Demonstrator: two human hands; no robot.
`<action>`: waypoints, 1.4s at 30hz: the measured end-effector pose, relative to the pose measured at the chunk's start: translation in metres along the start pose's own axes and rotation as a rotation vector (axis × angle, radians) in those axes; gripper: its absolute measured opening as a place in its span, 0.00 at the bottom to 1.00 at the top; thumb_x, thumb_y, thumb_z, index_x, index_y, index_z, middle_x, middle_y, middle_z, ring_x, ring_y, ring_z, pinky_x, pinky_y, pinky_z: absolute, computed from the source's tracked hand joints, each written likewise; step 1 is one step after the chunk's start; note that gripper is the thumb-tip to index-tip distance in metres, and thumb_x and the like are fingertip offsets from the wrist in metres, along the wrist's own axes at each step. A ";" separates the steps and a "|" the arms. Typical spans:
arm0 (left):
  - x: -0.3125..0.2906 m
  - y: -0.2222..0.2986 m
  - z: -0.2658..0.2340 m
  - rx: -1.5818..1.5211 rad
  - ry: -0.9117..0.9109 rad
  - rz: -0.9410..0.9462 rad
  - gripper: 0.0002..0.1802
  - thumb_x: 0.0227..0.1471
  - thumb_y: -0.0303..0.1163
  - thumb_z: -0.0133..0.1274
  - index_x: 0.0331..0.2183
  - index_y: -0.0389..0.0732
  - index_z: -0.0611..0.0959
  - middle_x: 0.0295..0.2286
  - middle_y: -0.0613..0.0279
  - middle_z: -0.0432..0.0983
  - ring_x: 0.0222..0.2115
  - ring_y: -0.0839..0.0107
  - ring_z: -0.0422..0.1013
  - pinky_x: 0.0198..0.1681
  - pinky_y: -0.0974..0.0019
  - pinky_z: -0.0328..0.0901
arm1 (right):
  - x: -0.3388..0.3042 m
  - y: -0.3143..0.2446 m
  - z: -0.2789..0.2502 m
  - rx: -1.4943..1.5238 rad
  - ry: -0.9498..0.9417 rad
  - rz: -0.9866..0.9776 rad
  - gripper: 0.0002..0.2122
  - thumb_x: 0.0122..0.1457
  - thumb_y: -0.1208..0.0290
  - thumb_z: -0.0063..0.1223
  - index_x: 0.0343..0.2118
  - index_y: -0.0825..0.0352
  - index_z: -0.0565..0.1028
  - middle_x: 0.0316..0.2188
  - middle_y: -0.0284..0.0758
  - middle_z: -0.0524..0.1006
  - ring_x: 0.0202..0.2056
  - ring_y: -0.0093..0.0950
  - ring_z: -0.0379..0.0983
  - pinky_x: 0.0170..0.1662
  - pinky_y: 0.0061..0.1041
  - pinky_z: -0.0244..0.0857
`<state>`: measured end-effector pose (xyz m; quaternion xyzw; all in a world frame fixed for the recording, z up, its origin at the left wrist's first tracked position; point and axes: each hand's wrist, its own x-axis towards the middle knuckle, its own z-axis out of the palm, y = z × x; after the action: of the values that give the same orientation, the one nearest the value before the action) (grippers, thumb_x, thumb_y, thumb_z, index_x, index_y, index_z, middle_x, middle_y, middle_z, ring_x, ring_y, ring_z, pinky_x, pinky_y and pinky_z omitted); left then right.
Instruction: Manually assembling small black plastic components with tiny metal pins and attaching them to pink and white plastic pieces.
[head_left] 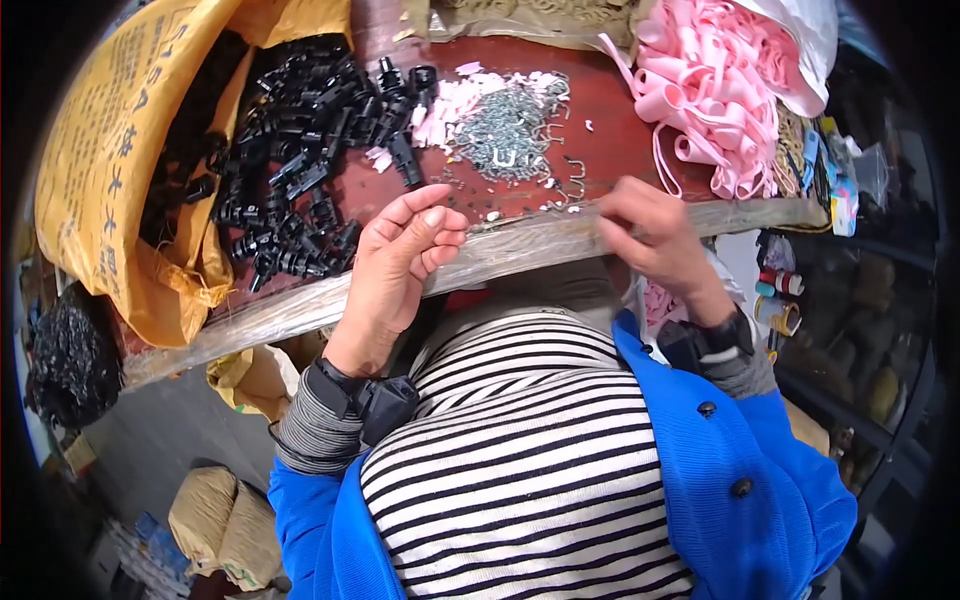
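Metal hooks (506,128) piled on a red bench (605,95)

The left hand (395,250), near black plastic fittings (318,140), and the right hand (650,230) have curled fingers; whether either grips anything I cannot tell. The hooks lie beyond both hands.

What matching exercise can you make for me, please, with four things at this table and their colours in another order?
Things:
1. Large open sack
2. Small metal pieces
3. Long soft strips
4. Heaped plastic parts

Colours:
A. Pink
B. Black
C. Yellow-orange
D. Silver-grey

Right pairs: 1-C, 2-D, 3-A, 4-B.
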<state>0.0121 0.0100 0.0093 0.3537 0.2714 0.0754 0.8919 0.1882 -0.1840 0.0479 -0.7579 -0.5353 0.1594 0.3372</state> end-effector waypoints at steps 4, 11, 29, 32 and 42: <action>-0.001 0.003 -0.005 -0.019 0.009 0.006 0.15 0.50 0.27 0.43 0.42 0.33 0.69 0.28 0.59 0.72 0.27 0.76 0.70 0.31 0.79 0.67 | 0.039 0.002 0.040 -0.198 0.020 -0.247 0.03 0.44 0.76 0.49 0.22 0.68 0.69 0.18 0.36 0.66 0.20 0.31 0.65 0.24 0.26 0.59; -0.003 0.004 -0.011 -0.103 -0.019 0.006 0.16 0.48 0.28 0.47 0.40 0.33 0.69 0.28 0.58 0.72 0.27 0.76 0.70 0.30 0.79 0.66 | 0.054 0.002 0.066 -0.437 -0.009 -0.017 0.06 0.45 0.71 0.48 0.19 0.66 0.66 0.18 0.36 0.65 0.21 0.36 0.66 0.23 0.31 0.60; 0.000 0.003 -0.014 -0.113 -0.042 0.009 0.15 0.49 0.26 0.45 0.40 0.32 0.69 0.28 0.57 0.72 0.27 0.76 0.70 0.30 0.78 0.67 | 0.056 0.003 0.057 0.020 -0.026 0.034 0.03 0.46 0.78 0.45 0.23 0.71 0.68 0.20 0.35 0.67 0.21 0.25 0.64 0.24 0.20 0.58; -0.001 0.004 -0.014 -0.094 -0.049 0.010 0.15 0.48 0.26 0.45 0.40 0.32 0.69 0.28 0.58 0.72 0.27 0.76 0.70 0.29 0.78 0.67 | 0.055 0.000 0.057 0.149 -0.027 0.113 0.03 0.47 0.78 0.45 0.24 0.72 0.69 0.20 0.33 0.67 0.22 0.19 0.62 0.25 0.17 0.57; 0.014 0.025 -0.024 0.388 0.090 0.207 0.14 0.46 0.24 0.47 0.39 0.35 0.71 0.30 0.59 0.71 0.27 0.77 0.70 0.29 0.76 0.65 | 0.055 0.002 0.052 0.139 0.059 0.205 0.03 0.47 0.78 0.46 0.25 0.72 0.69 0.19 0.30 0.66 0.20 0.15 0.60 0.23 0.14 0.55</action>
<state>0.0126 0.0469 0.0056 0.5408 0.2825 0.1286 0.7818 0.1792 -0.1158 0.0154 -0.7878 -0.4325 0.2074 0.3865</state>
